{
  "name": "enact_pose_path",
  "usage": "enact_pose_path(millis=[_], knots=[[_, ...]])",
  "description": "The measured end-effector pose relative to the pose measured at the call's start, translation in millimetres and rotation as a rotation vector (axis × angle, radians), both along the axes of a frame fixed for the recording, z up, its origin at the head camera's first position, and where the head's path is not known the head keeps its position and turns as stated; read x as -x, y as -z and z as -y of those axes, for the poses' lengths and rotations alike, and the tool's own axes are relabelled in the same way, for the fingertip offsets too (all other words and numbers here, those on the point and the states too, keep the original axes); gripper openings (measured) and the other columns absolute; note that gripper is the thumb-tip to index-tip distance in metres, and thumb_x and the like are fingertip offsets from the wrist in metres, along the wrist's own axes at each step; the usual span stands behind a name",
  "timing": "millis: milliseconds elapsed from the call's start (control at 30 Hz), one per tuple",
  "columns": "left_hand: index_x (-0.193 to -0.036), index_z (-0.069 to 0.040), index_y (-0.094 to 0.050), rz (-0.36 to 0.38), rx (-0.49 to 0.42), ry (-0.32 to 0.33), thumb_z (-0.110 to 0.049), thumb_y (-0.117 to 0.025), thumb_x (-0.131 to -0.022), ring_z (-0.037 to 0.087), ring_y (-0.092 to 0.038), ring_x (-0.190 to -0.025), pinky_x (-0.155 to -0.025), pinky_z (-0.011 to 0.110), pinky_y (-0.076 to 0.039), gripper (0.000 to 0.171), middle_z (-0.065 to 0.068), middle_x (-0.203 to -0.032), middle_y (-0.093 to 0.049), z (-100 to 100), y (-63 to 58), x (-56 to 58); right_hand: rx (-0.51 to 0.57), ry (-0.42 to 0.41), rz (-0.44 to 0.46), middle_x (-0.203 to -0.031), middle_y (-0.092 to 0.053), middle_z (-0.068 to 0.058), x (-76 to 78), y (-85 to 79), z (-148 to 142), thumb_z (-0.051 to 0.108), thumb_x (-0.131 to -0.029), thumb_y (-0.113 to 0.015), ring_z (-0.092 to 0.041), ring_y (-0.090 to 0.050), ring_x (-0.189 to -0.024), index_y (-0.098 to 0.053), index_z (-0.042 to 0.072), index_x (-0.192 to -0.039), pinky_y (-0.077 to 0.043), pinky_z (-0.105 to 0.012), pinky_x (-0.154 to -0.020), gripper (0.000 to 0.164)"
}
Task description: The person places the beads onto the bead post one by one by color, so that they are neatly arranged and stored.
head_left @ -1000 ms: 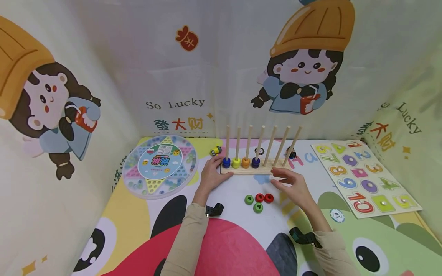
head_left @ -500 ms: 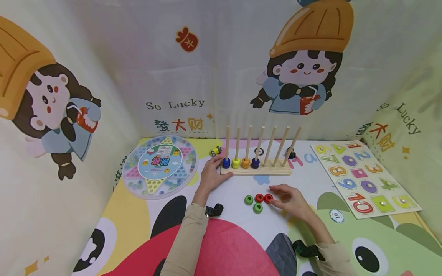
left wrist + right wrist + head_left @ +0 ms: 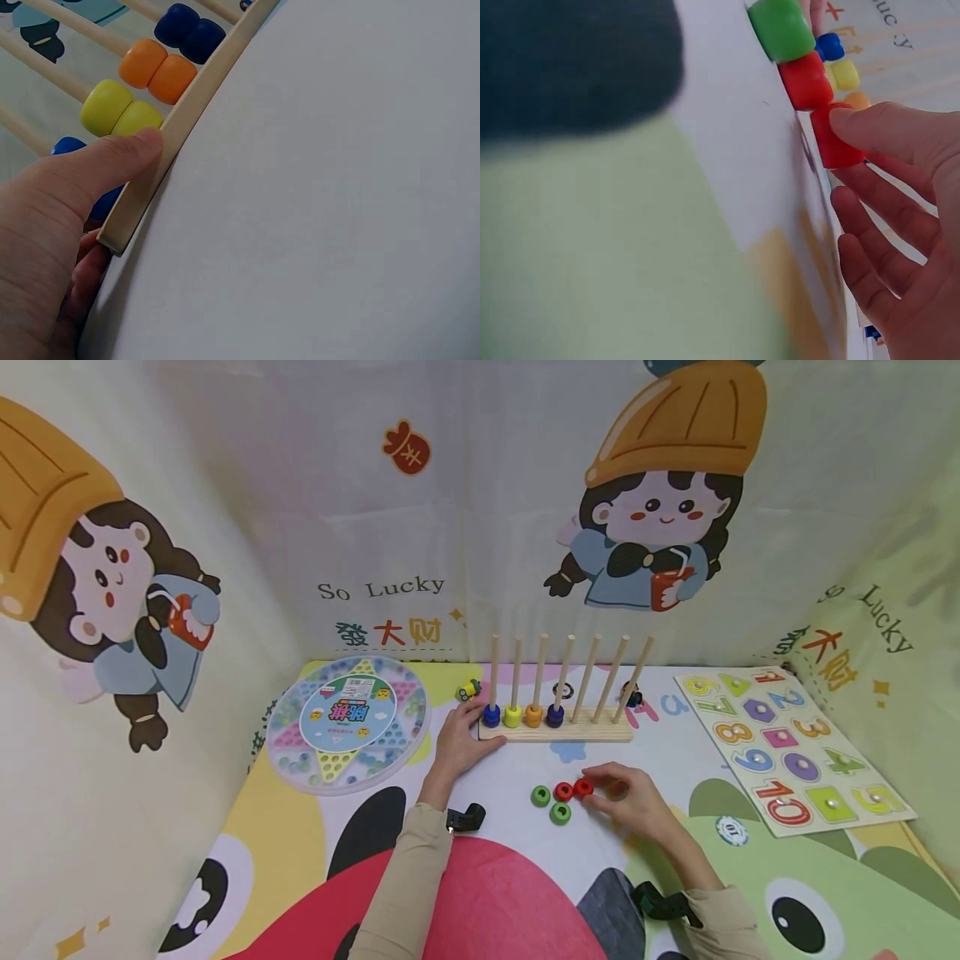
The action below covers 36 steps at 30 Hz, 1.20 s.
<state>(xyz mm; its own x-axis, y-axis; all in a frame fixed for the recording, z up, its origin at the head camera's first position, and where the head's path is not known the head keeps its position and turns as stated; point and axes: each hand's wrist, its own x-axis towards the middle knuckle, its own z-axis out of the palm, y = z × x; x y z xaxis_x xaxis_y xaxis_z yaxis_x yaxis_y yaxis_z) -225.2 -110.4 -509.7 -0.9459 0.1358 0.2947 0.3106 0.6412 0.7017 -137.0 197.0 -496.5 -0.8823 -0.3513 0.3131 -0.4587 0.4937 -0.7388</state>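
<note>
A wooden peg rack (image 3: 555, 735) stands at the back of the table with several upright pegs. Blue (image 3: 491, 715), yellow (image 3: 512, 716), orange (image 3: 533, 716) and dark blue beads (image 3: 555, 715) sit low on its left pegs; the left wrist view shows the yellow and orange ones stacked in pairs. My left hand (image 3: 459, 747) grips the rack's left end, thumb (image 3: 142, 150) against the front of the base. In front of the rack, my right hand (image 3: 633, 797) pinches a red bead (image 3: 836, 139). Beside it lie another red bead (image 3: 563, 791) and two green beads (image 3: 541, 795).
A round Chinese checkers board (image 3: 348, 724) lies at the back left. On the right rests a number and shape puzzle board (image 3: 795, 747), with a round chip (image 3: 732, 830) near it. A small yellow-green toy (image 3: 469, 689) sits behind my left hand.
My right hand has moved from near the rack's right end down toward me to the loose beads and now pinches the right-hand red one. The left hand stays on the rack.
</note>
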Motion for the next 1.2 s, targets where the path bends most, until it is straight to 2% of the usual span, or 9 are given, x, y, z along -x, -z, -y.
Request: enact_pose_path(millis=[100, 233, 333, 467, 533, 700, 867, 1067, 1200], knots=[[-0.129, 0.006, -0.062, -0.006, 0.001, -0.003, -0.036, -0.086, -0.074, 0.033, -0.051, -0.123, -0.102, 0.047, -0.043, 0.072, 0.013, -0.137, -0.055, 0, 0.1, -0.6, 0.014, 0.019, -0.011, -0.095, -0.073, -0.007, 2.6, -3.2, 0, -0.001, -0.074, -0.083, -0.007, -0.063, -0.082, -0.074, 0.001, -0.104, -0.052, -0.022, -0.069, 0.031], [-0.129, 0.005, -0.062, -0.007, 0.012, -0.010, -0.036, -0.085, -0.074, 0.032, -0.051, -0.123, -0.102, 0.046, -0.043, 0.072, 0.012, -0.137, -0.055, 1, 0.8, -0.4, 0.052, 0.046, 0.001, -0.096, -0.073, -0.011, 7.5, -10.7, 1, -0.002, -0.076, -0.082, -0.017, -0.067, -0.082, -0.074, 0.001, -0.104, -0.056, -0.025, -0.070, 0.030], [-0.129, 0.005, -0.062, -0.002, 0.015, -0.012, -0.037, -0.085, -0.075, 0.031, -0.050, -0.124, -0.103, 0.045, -0.043, 0.073, 0.010, -0.137, -0.055, 1, 1.0, 0.5, 0.086, 0.069, 0.017, -0.100, -0.072, -0.013, 11.4, -18.4, 2, -0.002, -0.078, -0.081, -0.024, -0.068, -0.084, -0.073, -0.001, -0.107, -0.058, -0.028, -0.071, 0.030], [-0.130, 0.005, -0.061, 0.001, 0.013, -0.012, -0.037, -0.085, -0.075, 0.031, -0.050, -0.125, -0.103, 0.046, -0.042, 0.073, 0.010, -0.138, -0.054, 1, 0.9, 0.7, 0.114, 0.102, 0.001, -0.102, -0.071, -0.017, 17.2, -31.2, 4, -0.003, -0.080, -0.078, -0.026, -0.069, -0.085, -0.071, -0.004, -0.110, -0.058, -0.027, -0.070, 0.031], [-0.129, 0.005, -0.061, 0.001, 0.012, -0.012, -0.037, -0.085, -0.075, 0.032, -0.050, -0.125, -0.103, 0.046, -0.042, 0.073, 0.011, -0.138, -0.054, 1, 0.9, 0.3, 0.122, 0.118, -0.018, -0.100, -0.071, -0.019, 19.6, -39.6, 6, -0.005, -0.081, -0.077, -0.028, -0.069, -0.084, -0.070, -0.007, -0.110, -0.057, -0.025, -0.069, 0.030], [-0.130, 0.005, -0.061, 0.005, 0.018, -0.012, -0.036, -0.085, -0.075, 0.032, -0.049, -0.126, -0.104, 0.046, -0.042, 0.073, 0.011, -0.139, -0.054, 0, 1.6, -0.1, 0.149, 0.130, -0.053, -0.098, -0.069, -0.026, 17.4, -73.7, 15, -0.010, -0.080, -0.075, -0.029, -0.068, -0.081, -0.068, -0.013, -0.107, -0.056, -0.021, -0.067, 0.029], [-0.130, 0.005, -0.061, 0.009, 0.011, -0.007, -0.037, -0.085, -0.075, 0.031, -0.049, -0.125, -0.103, 0.046, -0.042, 0.073, 0.009, -0.138, -0.054, 1, 1.1, -0.1, 0.149, 0.146, -0.081, -0.101, -0.068, -0.027, 18.6, -96.5, 21, -0.010, -0.080, -0.074, -0.028, -0.068, -0.082, -0.067, -0.014, -0.108, -0.055, -0.017, -0.067, 0.029], [-0.130, 0.004, -0.061, 0.017, -0.002, -0.004, -0.037, -0.085, -0.075, 0.031, -0.049, -0.126, -0.105, 0.046, -0.041, 0.072, 0.010, -0.139, -0.053, 1, -0.1, -0.9, 0.178, 0.166, -0.108, -0.100, -0.067, -0.028, 24.1, -110.5, 24, -0.010, -0.080, -0.074, -0.012, -0.065, -0.081, -0.067, -0.015, -0.108, -0.053, -0.015, -0.068, 0.029], [-0.130, 0.004, -0.061, 0.019, -0.007, -0.003, -0.036, -0.085, -0.075, 0.031, -0.048, -0.126, -0.105, 0.046, -0.040, 0.072, 0.011, -0.140, -0.053, 1, 0.5, -0.9, 0.178, 0.184, -0.132, -0.100, -0.067, -0.027, 27.2, -119.0, 27, -0.010, -0.080, -0.074, -0.012, -0.064, -0.080, -0.067, -0.015, -0.108, -0.052, -0.013, -0.068, 0.029]])
